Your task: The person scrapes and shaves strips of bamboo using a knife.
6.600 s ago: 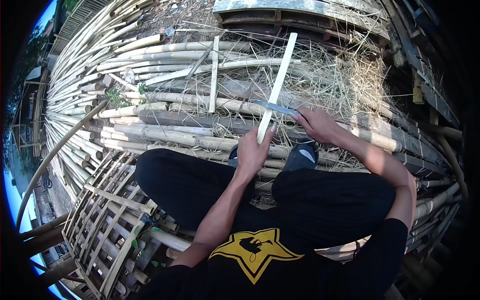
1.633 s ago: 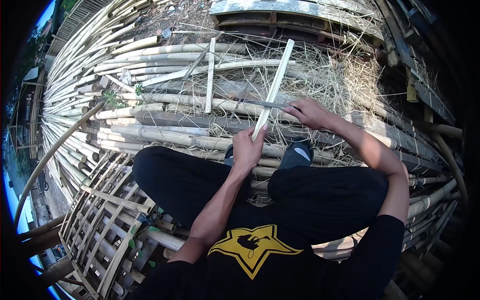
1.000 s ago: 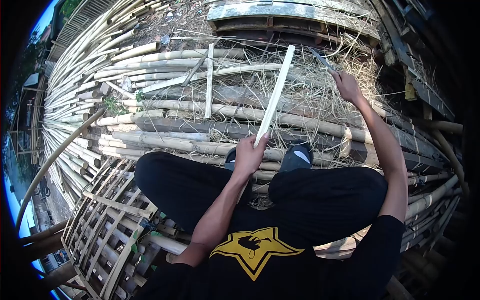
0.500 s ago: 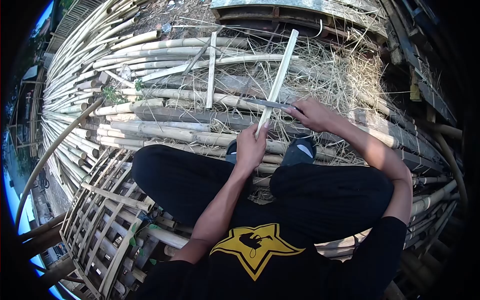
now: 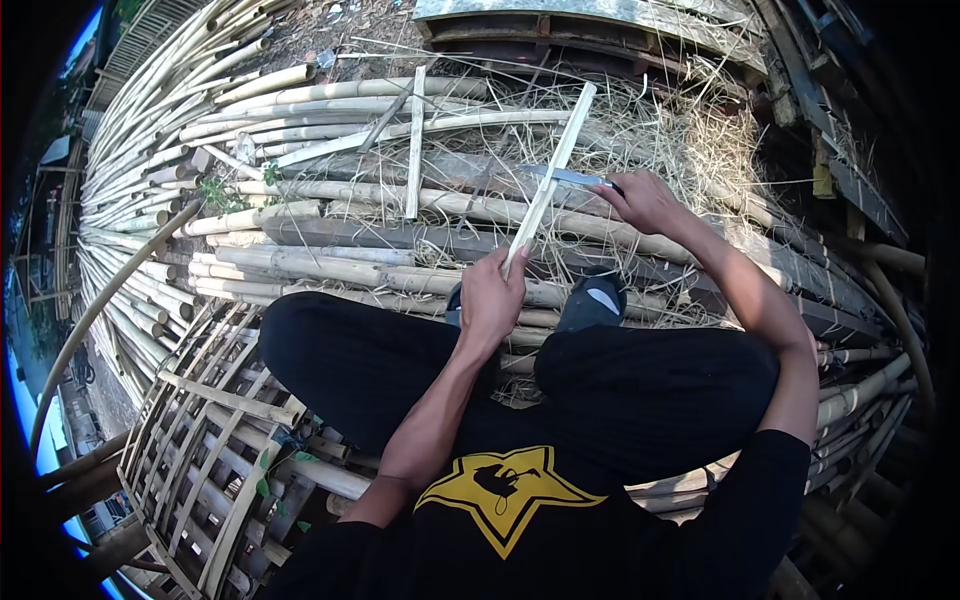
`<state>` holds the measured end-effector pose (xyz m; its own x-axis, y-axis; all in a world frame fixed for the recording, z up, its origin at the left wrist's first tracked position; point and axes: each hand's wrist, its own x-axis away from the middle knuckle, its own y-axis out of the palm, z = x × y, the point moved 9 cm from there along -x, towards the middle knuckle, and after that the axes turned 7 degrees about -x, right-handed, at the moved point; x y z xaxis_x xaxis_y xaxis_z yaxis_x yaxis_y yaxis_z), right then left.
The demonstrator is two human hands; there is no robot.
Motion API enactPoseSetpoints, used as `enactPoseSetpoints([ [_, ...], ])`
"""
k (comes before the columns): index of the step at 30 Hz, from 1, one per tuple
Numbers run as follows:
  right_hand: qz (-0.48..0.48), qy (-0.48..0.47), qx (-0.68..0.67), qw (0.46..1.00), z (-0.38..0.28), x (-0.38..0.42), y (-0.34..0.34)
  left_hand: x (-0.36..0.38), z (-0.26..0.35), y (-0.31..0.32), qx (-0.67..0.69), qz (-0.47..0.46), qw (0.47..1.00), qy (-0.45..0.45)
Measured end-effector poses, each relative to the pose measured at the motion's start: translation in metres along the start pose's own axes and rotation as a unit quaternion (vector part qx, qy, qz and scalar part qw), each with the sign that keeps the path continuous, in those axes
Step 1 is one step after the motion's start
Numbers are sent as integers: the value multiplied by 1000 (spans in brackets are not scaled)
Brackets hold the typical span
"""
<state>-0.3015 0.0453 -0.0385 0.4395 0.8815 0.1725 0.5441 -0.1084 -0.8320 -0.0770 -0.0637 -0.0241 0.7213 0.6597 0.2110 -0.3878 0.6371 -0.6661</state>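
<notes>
My left hand (image 5: 493, 300) is closed around the near end of a pale bamboo strip (image 5: 552, 178), which slants up and away to the right. In my right hand (image 5: 645, 203) is a knife (image 5: 577, 177), gripped by its dark handle. The blade lies across the strip, around its middle. Another pale strip (image 5: 415, 145) rests on the bamboo poles, left of the one I hold. Loose shavings (image 5: 650, 140) are scattered beneath and beyond the knife.
Bamboo poles (image 5: 350, 190) lie side by side in front of me, with more fanning out at the left. A bamboo lattice (image 5: 215, 430) stands at the lower left. A wooden pallet (image 5: 560, 30) sits at the far side. My shoe (image 5: 592, 300) is just below my hands.
The knife and my right hand have moved up along the strip, away from my left hand. The strip's far end has dropped slightly toward me.
</notes>
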Motion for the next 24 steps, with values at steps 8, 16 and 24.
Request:
enactPoseSetpoints([
  [8, 212, 288, 124, 926, 220, 34, -131, 15, 7, 0, 13, -60, 998, -18],
  [16, 460, 235, -131, 846, 225, 70, -167, 11, 0, 16, 106, -108, 987, -56],
  [24, 117, 70, -80, 987, 20, -10, -90, 8, -1, 17, 120, -111, 984, -66],
])
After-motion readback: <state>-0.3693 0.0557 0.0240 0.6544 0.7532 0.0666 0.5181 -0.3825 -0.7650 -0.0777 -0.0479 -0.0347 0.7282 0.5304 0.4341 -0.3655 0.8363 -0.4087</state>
